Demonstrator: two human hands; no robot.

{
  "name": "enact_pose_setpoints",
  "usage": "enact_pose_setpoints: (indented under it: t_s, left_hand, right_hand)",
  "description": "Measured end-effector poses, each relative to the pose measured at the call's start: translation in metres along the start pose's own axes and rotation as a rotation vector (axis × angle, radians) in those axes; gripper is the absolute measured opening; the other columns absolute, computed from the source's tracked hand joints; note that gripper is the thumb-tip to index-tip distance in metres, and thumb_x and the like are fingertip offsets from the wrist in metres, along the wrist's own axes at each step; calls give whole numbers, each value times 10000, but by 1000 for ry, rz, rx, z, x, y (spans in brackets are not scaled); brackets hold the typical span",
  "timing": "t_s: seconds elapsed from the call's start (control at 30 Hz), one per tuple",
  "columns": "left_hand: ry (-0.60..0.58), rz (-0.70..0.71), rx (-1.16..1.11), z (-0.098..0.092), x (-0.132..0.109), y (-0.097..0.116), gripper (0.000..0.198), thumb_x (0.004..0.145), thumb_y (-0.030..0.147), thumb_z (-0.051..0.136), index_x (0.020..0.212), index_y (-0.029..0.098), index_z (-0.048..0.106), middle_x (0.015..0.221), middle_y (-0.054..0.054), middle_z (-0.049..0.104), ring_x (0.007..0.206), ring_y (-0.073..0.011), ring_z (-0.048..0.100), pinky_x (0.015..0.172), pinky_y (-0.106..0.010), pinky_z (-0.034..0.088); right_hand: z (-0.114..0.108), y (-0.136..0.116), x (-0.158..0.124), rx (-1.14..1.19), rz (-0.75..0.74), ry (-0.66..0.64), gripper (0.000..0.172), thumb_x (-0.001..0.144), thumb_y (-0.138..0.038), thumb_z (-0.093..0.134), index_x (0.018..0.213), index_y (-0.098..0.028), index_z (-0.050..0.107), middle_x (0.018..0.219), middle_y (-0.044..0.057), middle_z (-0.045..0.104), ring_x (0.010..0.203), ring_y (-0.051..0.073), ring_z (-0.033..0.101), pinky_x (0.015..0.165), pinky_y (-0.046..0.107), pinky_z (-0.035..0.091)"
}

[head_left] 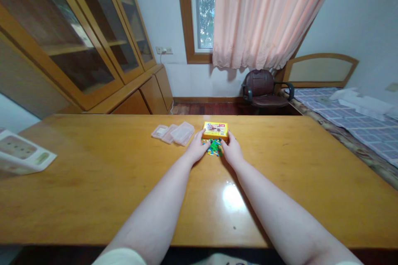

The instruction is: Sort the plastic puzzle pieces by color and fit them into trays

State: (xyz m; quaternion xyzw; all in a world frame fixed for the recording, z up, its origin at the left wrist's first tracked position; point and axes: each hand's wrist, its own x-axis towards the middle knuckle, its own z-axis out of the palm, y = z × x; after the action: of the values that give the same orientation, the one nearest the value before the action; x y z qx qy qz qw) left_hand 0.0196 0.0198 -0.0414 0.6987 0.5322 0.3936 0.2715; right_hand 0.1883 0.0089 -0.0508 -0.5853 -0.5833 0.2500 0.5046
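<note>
A yellow box (pixel 215 129) with a printed picture label lies toward the far side of the wooden table (pixel 130 190). My left hand (pixel 197 147) grips its left edge, with the thumb pointing inward over the small pieces. At the opposite edge, my right hand (pixel 231 148) holds the box the same way, its thumb bent inward as well. Just in front of the box, between my thumbs, is a heap of tiny plastic pieces (pixel 214 147) in green, blue, white and yellow. Their exact kind is too small to make out. Some fingertips are hidden beside the box.
Left of my hands, several clear plastic cases (pixel 183 133) lie partly overlapping. A white plastic holder (pixel 23 152) stands at the table's left edge. Beyond the table are a glass-door cabinet (pixel 99 29), an office chair (pixel 261 87) and a bed (pixel 351 112).
</note>
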Motion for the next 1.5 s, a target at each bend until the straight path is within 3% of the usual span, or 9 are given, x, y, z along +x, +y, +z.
enact_pose_setpoints:
  t_s: [0.2, 0.3, 0.53, 1.0, 1.23, 1.5]
  left_hand:
    - [22, 13, -225, 1, 3, -4, 602, 763, 166, 553, 1342, 164, 389, 1347, -118, 479, 1203, -217, 494, 1054, -390, 362]
    - [42, -4, -174, 0, 2, -2, 639, 754, 159, 568, 1363, 177, 376, 1342, -112, 489, 1179, -224, 515, 1054, -398, 362]
    - [44, 14, 0, -2, 1, 3, 497, 791, 219, 552, 1280, 150, 497, 1336, -125, 498, 1252, -253, 443, 1081, -435, 321]
    - [300, 174, 50, -17, -3, 14, 330, 832, 243, 556, 1158, 199, 584, 1193, -65, 611, 1141, -198, 542, 1029, -376, 411]
    - [417, 219, 101, -21, -5, 20, 263, 827, 250, 581, 1077, 189, 631, 1140, -73, 633, 1095, -195, 567, 1016, -386, 427]
    - [403, 289, 118, -21, -8, 22, 209, 848, 293, 547, 987, 211, 681, 1138, -67, 643, 1064, -183, 592, 1009, -381, 441]
  right_hand:
    - [0, 1, 3, 52, 63, 11, 551, 764, -251, 549, 1300, -149, 476, 1262, 121, 568, 1152, 241, 536, 1013, 402, 392]
    - [-1, 0, 2, 57, 80, 38, 533, 763, -241, 547, 1284, -141, 498, 1282, 123, 552, 1189, 241, 507, 1041, 402, 363]
    - [-2, -6, 1, 144, 71, 30, 479, 746, -228, 569, 1220, -157, 567, 1285, 108, 555, 1214, 234, 489, 1063, 412, 337]
    - [-2, -11, -3, 380, -81, 101, 514, 800, -267, 549, 1302, -169, 492, 1348, 104, 493, 1212, 223, 490, 1044, 429, 367]
    - [-3, -12, -6, 391, -99, 115, 472, 808, -314, 571, 1255, -164, 538, 1286, 109, 553, 1171, 229, 523, 1033, 433, 380]
    - [-5, -10, -4, 297, -127, 175, 367, 760, -280, 606, 1106, -160, 624, 1206, 120, 586, 1104, 225, 553, 951, 399, 460]
